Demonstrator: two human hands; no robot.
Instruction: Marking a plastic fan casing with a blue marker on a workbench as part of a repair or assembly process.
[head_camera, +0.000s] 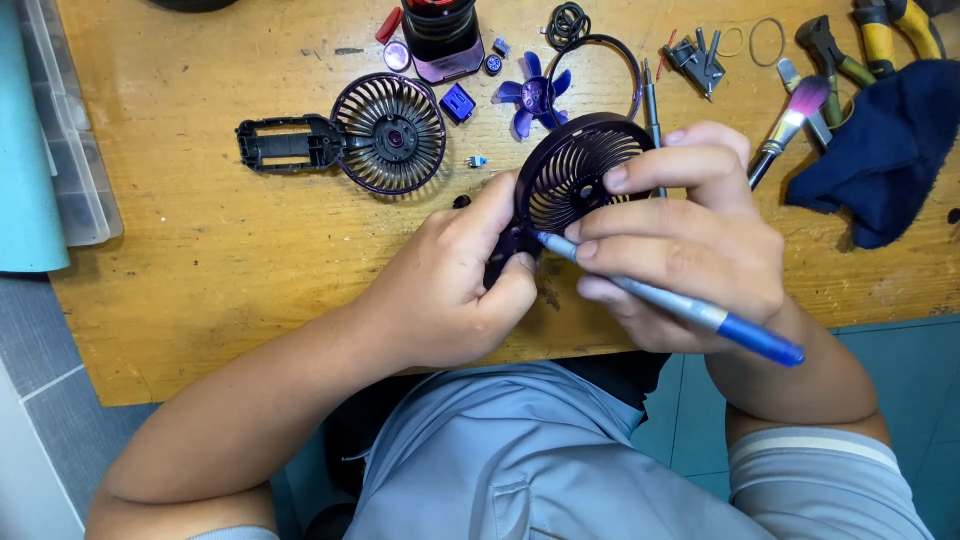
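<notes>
We hold the dark fan grille (575, 175) up over the near middle of the wooden table (200, 270), its round face tilted toward us. Our left hand (455, 280) pinches its lower stem from the left, fingers closed round it. Our right hand (690, 240) steadies the rim with a fingertip while gripping a blue screwdriver (680, 305), whose long shaft runs from lower right up-left, tip touching the grille's base. Behind lie the other fan half (385, 132), a purple blade (535, 95), a brush (795, 115) and a dark cloth (880, 150), well apart; nothing blocks the tip.
</notes>
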